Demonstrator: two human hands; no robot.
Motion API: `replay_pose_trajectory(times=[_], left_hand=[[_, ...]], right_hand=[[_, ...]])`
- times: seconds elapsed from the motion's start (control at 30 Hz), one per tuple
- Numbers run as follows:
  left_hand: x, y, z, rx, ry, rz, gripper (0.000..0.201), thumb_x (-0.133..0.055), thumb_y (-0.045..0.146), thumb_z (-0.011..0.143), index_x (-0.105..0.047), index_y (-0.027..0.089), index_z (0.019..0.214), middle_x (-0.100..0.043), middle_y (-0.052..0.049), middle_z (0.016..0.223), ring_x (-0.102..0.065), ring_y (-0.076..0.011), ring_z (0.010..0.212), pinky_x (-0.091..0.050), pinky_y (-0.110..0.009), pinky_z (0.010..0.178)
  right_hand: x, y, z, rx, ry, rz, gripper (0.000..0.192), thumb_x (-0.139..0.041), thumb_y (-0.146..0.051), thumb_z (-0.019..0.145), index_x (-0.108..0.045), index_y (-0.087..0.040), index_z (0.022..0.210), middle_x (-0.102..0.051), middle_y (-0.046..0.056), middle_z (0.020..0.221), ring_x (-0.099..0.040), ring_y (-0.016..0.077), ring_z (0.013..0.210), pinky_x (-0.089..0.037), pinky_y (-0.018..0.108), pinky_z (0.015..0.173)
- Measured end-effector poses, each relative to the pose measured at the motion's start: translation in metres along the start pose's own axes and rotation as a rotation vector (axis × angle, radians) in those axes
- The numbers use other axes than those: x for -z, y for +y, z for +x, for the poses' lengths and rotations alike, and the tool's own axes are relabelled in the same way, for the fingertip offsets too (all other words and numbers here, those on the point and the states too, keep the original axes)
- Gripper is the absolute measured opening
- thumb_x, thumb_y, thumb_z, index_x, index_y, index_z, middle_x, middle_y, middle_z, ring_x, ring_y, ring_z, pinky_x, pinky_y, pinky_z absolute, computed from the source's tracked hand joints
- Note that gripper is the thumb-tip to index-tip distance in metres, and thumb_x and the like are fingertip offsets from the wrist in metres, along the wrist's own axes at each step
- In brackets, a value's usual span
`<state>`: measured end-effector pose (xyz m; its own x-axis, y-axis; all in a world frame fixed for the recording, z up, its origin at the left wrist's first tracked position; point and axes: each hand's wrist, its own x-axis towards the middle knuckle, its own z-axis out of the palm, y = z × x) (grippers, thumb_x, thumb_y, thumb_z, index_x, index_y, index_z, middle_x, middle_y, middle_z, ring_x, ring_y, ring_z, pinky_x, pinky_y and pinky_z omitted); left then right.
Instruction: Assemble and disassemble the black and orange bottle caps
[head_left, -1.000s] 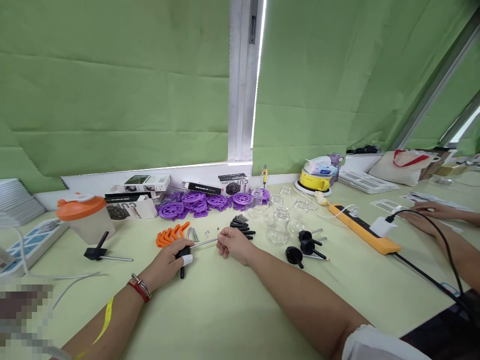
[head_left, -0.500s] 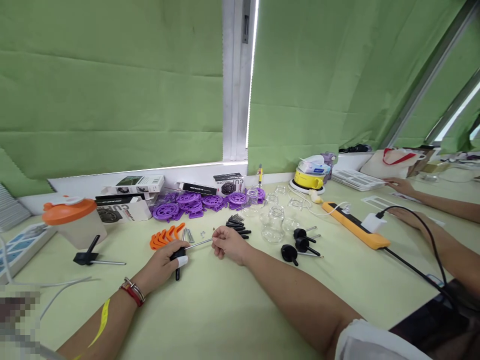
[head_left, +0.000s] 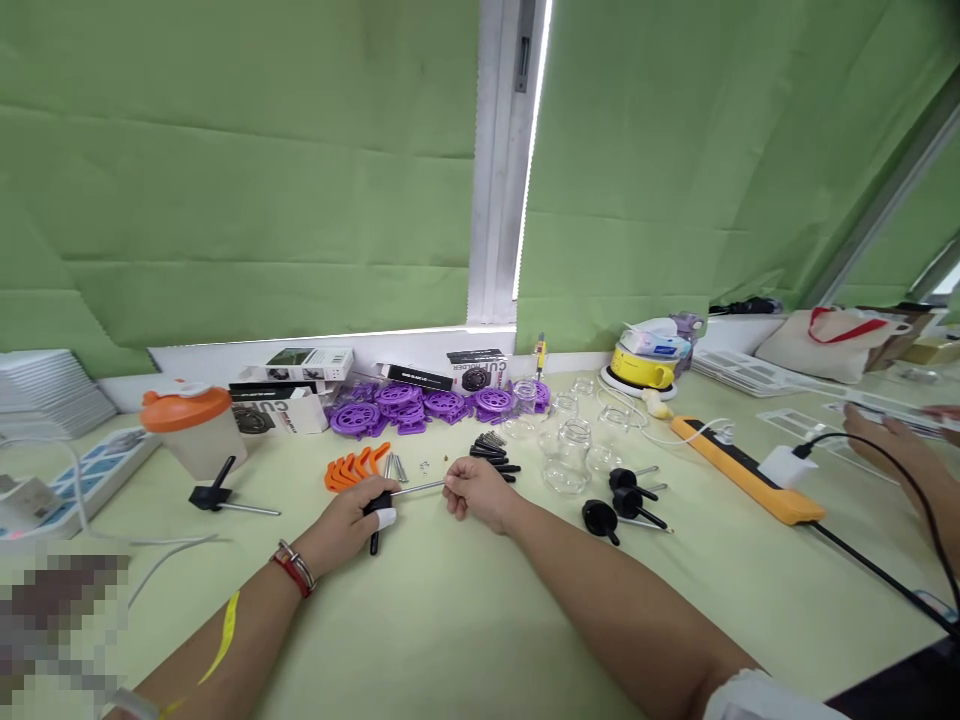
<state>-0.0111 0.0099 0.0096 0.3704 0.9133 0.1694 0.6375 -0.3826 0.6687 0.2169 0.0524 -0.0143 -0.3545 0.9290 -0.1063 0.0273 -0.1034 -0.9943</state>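
Observation:
My left hand, a white wrap on its thumb, is closed around a black crank-like part with a black handle pointing down. A thin metal rod runs from this part toward the right. The fingertips of my right hand pinch the rod's far end; any small piece between them is hidden. Just behind my left hand lie several orange curved pieces and metal pins. Tiny metal bits and black handles are beyond my right hand. A similar black part with rod rests at left.
Purple round parts and printed boxes line the back. Glass jars and more black rod parts stand right. An orange-lidded cup is left. An orange power strip and a co-worker's hand are farther right.
The view has turned slightly left, so everything appears farther right. Both my hands keep their hold on the crank-like part and rod. The co-worker's hands have moved and now hold white flat pieces.

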Motion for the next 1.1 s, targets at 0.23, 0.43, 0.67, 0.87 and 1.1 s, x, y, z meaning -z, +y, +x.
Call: replay_pose_trajectory(times=[0.23, 0.43, 0.67, 0.87, 1.1], left_hand=[[-0.001, 0.002, -0.001, -0.045, -0.007, 0.012, 0.029, -0.050, 0.030, 0.080, -0.060, 0.018, 0.105, -0.062, -0.006, 0.097, -0.057, -0.0206, 0.091, -0.045, -0.034, 0.086], [-0.005, 0.006, -0.006, -0.062, -0.009, 0.048, 0.029, -0.051, 0.025, 0.078, -0.060, 0.018, 0.104, -0.062, -0.006, 0.098, -0.057, -0.0209, 0.091, -0.045, -0.032, 0.084], [-0.022, 0.024, -0.016, -0.134, -0.102, 0.030, 0.059, -0.056, 0.025, 0.075, -0.037, 0.020, 0.131, -0.061, -0.007, 0.109, -0.059, -0.0192, 0.086, -0.048, -0.032, 0.077], [0.010, 0.012, -0.003, -0.164, 0.295, 0.435, 0.038, -0.049, 0.038, 0.083, -0.053, 0.017, 0.114, -0.060, -0.014, 0.115, -0.052, -0.0291, 0.108, -0.037, -0.044, 0.094], [0.071, -0.030, -0.005, 0.704, 0.872, 0.611, 0.037, -0.047, 0.035, 0.078, -0.058, 0.015, 0.107, -0.054, -0.018, 0.119, -0.045, -0.0382, 0.113, -0.032, -0.052, 0.090]], right_hand=[[-0.001, -0.002, -0.004, -0.001, 0.010, -0.076, 0.018, -0.052, -0.025, 0.084, -0.049, -0.017, 0.068, -0.055, -0.002, 0.050, -0.048, 0.0098, 0.038, -0.040, 0.023, 0.041], [-0.002, -0.018, -0.020, 0.522, 0.097, -0.843, 0.009, -0.058, -0.017, 0.079, -0.065, -0.016, 0.084, -0.067, 0.011, 0.094, -0.058, 0.0227, 0.088, -0.043, 0.037, 0.081], [-0.031, -0.035, -0.048, 0.592, -0.225, -1.495, 0.020, -0.051, -0.005, 0.075, -0.065, -0.014, 0.086, -0.068, 0.010, 0.081, -0.058, 0.0217, 0.079, -0.040, 0.031, 0.074], [-0.006, -0.072, -0.072, 0.225, -0.218, -1.774, 0.022, -0.052, 0.000, 0.070, -0.068, -0.013, 0.079, -0.069, 0.012, 0.080, -0.064, 0.0230, 0.078, -0.042, 0.026, 0.063], [0.045, -0.087, -0.074, -0.181, -0.148, -1.759, 0.025, -0.066, 0.000, 0.062, -0.070, -0.009, 0.084, -0.069, 0.016, 0.087, -0.067, 0.0263, 0.083, -0.047, 0.028, 0.068]])
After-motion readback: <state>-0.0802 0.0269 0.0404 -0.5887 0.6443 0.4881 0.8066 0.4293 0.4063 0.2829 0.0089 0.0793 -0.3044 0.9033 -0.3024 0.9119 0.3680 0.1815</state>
